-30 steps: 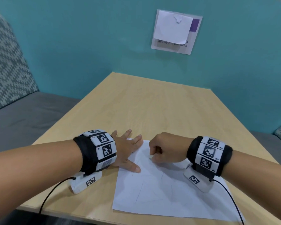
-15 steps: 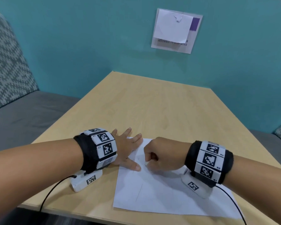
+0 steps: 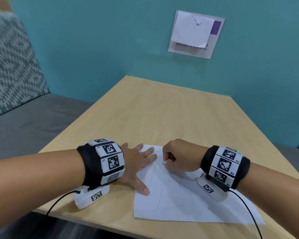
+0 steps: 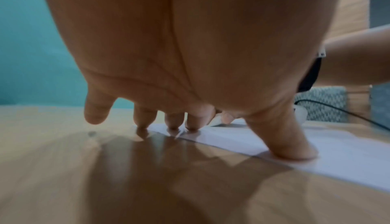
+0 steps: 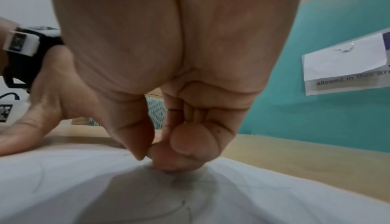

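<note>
A white sheet of paper [image 3: 188,200] with faint pencil lines lies on the near right part of the wooden table [image 3: 162,114]. My left hand [image 3: 145,163] is spread flat, its fingertips [image 4: 191,124] and thumb [image 4: 291,147] pressing the paper's [image 4: 337,161] left edge. My right hand [image 3: 167,160] is curled into a fist near the sheet's far edge. It pinches a small white eraser [image 3: 164,162] against the paper [image 5: 84,186]. In the right wrist view, thumb and forefinger [image 5: 137,144] meet on the eraser, which they mostly hide.
A teal wall [image 3: 93,49] with a paper sign [image 3: 195,33] stands right behind the table. A grey bench [image 3: 24,131] with a patterned cushion [image 3: 10,66] is at the left. Black cables [image 3: 59,202] run from both wrist units over the table's front edge.
My right hand slid left and toward me with the eraser half a second ago, then back right and away. The left hand and paper stayed in place.
</note>
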`<state>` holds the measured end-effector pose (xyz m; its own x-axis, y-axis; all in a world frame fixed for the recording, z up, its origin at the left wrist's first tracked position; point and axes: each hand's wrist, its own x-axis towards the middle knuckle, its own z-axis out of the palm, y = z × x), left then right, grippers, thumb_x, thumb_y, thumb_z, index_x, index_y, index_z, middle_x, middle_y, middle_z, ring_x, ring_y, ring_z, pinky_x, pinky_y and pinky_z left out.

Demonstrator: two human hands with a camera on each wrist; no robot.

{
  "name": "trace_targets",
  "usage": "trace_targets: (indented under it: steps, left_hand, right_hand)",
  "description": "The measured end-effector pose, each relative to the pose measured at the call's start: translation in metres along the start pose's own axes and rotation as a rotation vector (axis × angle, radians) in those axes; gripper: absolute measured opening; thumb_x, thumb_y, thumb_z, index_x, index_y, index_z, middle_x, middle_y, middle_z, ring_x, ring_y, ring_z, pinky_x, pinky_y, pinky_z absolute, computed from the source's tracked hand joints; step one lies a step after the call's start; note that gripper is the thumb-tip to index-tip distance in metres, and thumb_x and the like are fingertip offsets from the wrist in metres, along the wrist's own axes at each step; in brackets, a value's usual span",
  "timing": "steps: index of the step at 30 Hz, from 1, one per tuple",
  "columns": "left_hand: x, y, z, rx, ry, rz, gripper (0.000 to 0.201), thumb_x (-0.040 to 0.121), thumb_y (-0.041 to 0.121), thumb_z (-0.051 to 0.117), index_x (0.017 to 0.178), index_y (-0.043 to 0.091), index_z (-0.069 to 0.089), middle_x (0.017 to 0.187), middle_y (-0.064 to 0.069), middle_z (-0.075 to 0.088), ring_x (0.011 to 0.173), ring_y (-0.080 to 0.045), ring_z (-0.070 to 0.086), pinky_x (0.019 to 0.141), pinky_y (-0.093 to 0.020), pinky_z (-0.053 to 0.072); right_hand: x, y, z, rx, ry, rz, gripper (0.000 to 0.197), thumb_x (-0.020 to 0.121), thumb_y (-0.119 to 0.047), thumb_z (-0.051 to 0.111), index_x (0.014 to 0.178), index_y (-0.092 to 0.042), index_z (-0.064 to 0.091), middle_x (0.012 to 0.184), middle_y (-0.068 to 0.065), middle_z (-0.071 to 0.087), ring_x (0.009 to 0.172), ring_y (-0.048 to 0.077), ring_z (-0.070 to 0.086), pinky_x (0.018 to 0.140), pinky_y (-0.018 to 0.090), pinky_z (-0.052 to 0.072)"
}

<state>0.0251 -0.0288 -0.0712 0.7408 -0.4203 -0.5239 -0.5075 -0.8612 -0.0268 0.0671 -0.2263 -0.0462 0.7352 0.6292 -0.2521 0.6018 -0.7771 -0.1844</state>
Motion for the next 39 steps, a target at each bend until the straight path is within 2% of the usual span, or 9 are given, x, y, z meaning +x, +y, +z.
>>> trace_targets:
  steps: [5, 11, 17, 20, 25, 29, 32, 34, 39]
  left_hand:
    - [0.004, -0.004, 0.006, -0.062, 0.043, 0.025, 0.114, 0.078, 0.080, 0.054, 0.157, 0.036, -0.015, 0.164, 0.012, -0.024, 0.152, -0.022, -0.020, 0.117, -0.064, -0.008]
    - [0.006, -0.005, 0.007, -0.051, 0.039, 0.023, 0.115, 0.078, 0.081, 0.052, 0.154, 0.039, -0.022, 0.163, 0.014, -0.027, 0.152, -0.023, -0.020, 0.115, -0.069, -0.005]
    - [0.005, -0.006, 0.006, -0.116, 0.071, 0.057, 0.102, 0.079, 0.076, 0.059, 0.156, 0.042, 0.003, 0.165, 0.010, -0.022, 0.152, -0.027, -0.020, 0.113, -0.072, -0.009]
    - [0.008, -0.006, 0.007, -0.103, 0.059, 0.043, 0.111, 0.076, 0.081, 0.056, 0.154, 0.045, -0.016, 0.164, 0.014, -0.023, 0.152, -0.026, -0.019, 0.112, -0.073, -0.005]
    - [0.008, -0.005, 0.006, -0.057, 0.057, 0.029, 0.109, 0.078, 0.080, 0.056, 0.159, 0.035, -0.003, 0.165, 0.009, -0.022, 0.152, -0.027, -0.018, 0.113, -0.072, -0.004]
    - [0.009, -0.007, 0.005, -0.078, 0.050, 0.024, 0.113, 0.076, 0.081, 0.056, 0.155, 0.043, -0.015, 0.164, 0.012, -0.023, 0.152, -0.025, -0.019, 0.114, -0.072, -0.004]
    - [0.009, -0.006, 0.006, -0.075, 0.048, 0.028, 0.114, 0.076, 0.080, 0.057, 0.157, 0.040, -0.012, 0.165, 0.010, -0.022, 0.152, -0.025, -0.019, 0.113, -0.072, -0.003]
    - [0.010, -0.004, 0.006, -0.062, 0.057, 0.040, 0.113, 0.077, 0.078, 0.058, 0.158, 0.035, -0.009, 0.165, 0.009, -0.021, 0.152, -0.026, -0.018, 0.114, -0.072, -0.003]
    - [0.009, -0.007, 0.008, -0.064, 0.040, 0.024, 0.118, 0.075, 0.083, 0.054, 0.155, 0.037, -0.021, 0.164, 0.011, -0.025, 0.152, -0.024, -0.020, 0.115, -0.069, -0.005]
  right_hand:
    - [-0.013, -0.031, 0.010, 0.063, -0.099, -0.140, 0.005, 0.086, -0.020, 0.061, 0.085, -0.016, 0.062, 0.071, -0.009, 0.057, 0.064, 0.010, 0.051, 0.066, 0.026, 0.046]
    - [0.011, -0.013, -0.004, 0.013, -0.011, -0.047, 0.018, 0.082, -0.014, 0.060, 0.082, 0.004, 0.062, 0.071, 0.014, 0.057, 0.060, 0.021, 0.044, 0.058, 0.033, 0.040]
    - [-0.003, -0.036, 0.009, 0.032, -0.145, -0.193, 0.006, 0.085, -0.019, 0.063, 0.082, -0.016, 0.060, 0.070, -0.011, 0.056, 0.066, 0.011, 0.053, 0.065, 0.029, 0.047]
    - [0.005, -0.020, 0.000, 0.035, -0.037, -0.111, 0.009, 0.084, -0.014, 0.062, 0.085, -0.006, 0.067, 0.069, -0.006, 0.057, 0.061, 0.011, 0.050, 0.062, 0.027, 0.045]
    - [-0.016, -0.046, 0.019, 0.043, -0.131, -0.261, 0.017, 0.085, -0.010, 0.061, 0.080, 0.006, 0.063, 0.070, 0.018, 0.062, 0.056, 0.017, 0.043, 0.053, 0.022, 0.034]
    - [-0.004, -0.024, 0.005, 0.035, -0.026, -0.147, 0.009, 0.084, -0.014, 0.063, 0.086, -0.006, 0.067, 0.065, -0.008, 0.056, 0.056, 0.006, 0.047, 0.057, 0.023, 0.040]
    - [-0.013, -0.037, 0.013, 0.036, -0.061, -0.181, 0.013, 0.083, -0.012, 0.061, 0.081, 0.001, 0.065, 0.071, 0.012, 0.064, 0.060, 0.018, 0.049, 0.060, 0.030, 0.044]
    - [-0.022, -0.044, 0.016, 0.051, -0.115, -0.216, 0.014, 0.085, -0.012, 0.062, 0.082, 0.002, 0.066, 0.073, 0.013, 0.065, 0.062, 0.019, 0.050, 0.058, 0.023, 0.042]
    - [-0.002, -0.015, -0.001, 0.045, -0.012, -0.063, 0.019, 0.081, -0.013, 0.059, 0.080, 0.006, 0.062, 0.072, 0.023, 0.059, 0.058, 0.019, 0.038, 0.055, 0.033, 0.037]
